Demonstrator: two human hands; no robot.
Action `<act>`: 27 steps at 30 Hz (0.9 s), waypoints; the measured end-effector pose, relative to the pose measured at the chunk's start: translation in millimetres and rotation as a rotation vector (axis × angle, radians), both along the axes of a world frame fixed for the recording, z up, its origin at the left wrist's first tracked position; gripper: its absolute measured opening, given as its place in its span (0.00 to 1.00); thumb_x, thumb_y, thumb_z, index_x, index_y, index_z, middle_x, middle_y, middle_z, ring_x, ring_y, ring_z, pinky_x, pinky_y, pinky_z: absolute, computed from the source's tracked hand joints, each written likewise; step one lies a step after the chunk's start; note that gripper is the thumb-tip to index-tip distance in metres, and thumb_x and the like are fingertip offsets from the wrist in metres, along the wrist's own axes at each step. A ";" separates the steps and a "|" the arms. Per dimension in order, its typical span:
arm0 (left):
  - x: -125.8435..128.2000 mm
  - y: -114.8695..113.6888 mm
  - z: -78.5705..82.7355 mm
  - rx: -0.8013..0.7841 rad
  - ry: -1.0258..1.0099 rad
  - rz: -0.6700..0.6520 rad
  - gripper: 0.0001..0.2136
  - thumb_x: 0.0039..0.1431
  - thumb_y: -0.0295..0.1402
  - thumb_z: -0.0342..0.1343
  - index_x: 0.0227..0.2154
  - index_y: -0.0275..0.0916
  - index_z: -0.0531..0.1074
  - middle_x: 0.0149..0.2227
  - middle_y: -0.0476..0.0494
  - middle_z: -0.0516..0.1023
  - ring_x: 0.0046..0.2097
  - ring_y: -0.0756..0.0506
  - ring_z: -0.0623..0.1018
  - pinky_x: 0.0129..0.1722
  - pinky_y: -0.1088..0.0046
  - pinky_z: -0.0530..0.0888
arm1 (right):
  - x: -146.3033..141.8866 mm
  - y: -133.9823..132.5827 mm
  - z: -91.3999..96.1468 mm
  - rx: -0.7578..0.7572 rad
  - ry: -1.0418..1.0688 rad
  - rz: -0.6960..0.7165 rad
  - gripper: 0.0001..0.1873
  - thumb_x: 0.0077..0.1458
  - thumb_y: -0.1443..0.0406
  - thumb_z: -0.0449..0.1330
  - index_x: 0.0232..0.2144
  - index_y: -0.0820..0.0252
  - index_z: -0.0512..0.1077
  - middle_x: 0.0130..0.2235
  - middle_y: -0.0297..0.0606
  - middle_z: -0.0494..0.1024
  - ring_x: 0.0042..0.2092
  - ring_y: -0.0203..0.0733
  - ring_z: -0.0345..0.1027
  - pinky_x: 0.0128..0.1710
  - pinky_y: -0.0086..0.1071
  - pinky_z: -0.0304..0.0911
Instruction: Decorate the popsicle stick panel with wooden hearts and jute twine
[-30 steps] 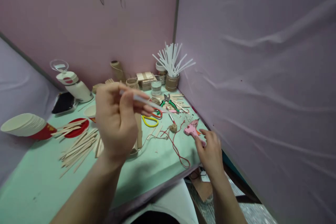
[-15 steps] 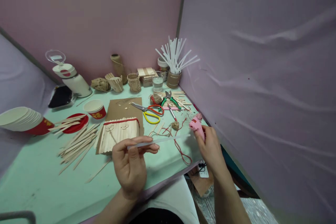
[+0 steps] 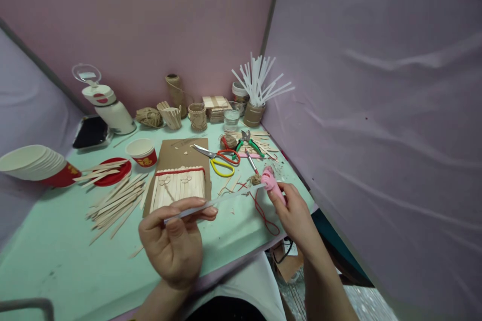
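My left hand [image 3: 173,243] pinches a long translucent glue stick [image 3: 222,200] between thumb and fingers, low over the green table [image 3: 56,256]. The stick's far end meets the back of a pink glue gun [image 3: 269,183], which my right hand [image 3: 293,213] grips near the table's right edge. Just beyond my left hand lies a panel of joined wooden sticks [image 3: 179,188] with red trim, on a piece of brown cardboard [image 3: 181,153].
Loose wooden sticks [image 3: 115,200] lie at left beside a red lid [image 3: 111,176], paper cups [image 3: 35,165] and a small cup [image 3: 141,153]. Scissors [image 3: 218,158], pliers [image 3: 250,143], red string [image 3: 263,213], twine, jars and a holder of white glue sticks [image 3: 258,85] crowd the back corner.
My left hand came down from in front of my face with the glue stick to just above the table. My right hand lifted the glue gun off the table to the stick's end.
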State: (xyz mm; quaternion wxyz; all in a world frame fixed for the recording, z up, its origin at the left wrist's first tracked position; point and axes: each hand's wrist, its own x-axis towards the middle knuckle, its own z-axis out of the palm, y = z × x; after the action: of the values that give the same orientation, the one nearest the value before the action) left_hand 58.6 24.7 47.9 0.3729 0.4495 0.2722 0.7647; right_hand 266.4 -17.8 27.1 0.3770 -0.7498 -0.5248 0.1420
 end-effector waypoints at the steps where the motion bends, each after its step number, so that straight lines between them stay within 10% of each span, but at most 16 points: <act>1: -0.9 1.5 0.2 0.005 -0.003 0.014 0.08 0.63 0.36 0.56 0.37 0.40 0.63 0.33 0.48 0.82 0.24 0.47 0.80 0.21 0.69 0.79 | -0.7 0.2 0.5 -0.001 -0.001 0.001 0.19 0.62 0.51 0.49 0.40 0.58 0.70 0.40 0.43 0.75 0.42 0.46 0.70 0.43 0.39 0.64; 27: -8.1 -30.0 -29.7 0.262 0.390 -0.293 0.13 0.67 0.38 0.49 0.46 0.41 0.75 0.37 0.40 0.82 0.38 0.44 0.82 0.33 0.70 0.81 | -24.1 2.7 -3.4 0.206 -0.085 0.063 0.13 0.64 0.59 0.52 0.47 0.59 0.67 0.43 0.42 0.71 0.46 0.46 0.65 0.46 0.40 0.62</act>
State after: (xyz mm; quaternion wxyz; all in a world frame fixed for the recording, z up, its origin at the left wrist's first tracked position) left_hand 50.5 -5.3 18.2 0.3588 0.6671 0.1698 0.6304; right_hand 242.4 -15.1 23.7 0.4249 -0.6954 -0.5756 0.0673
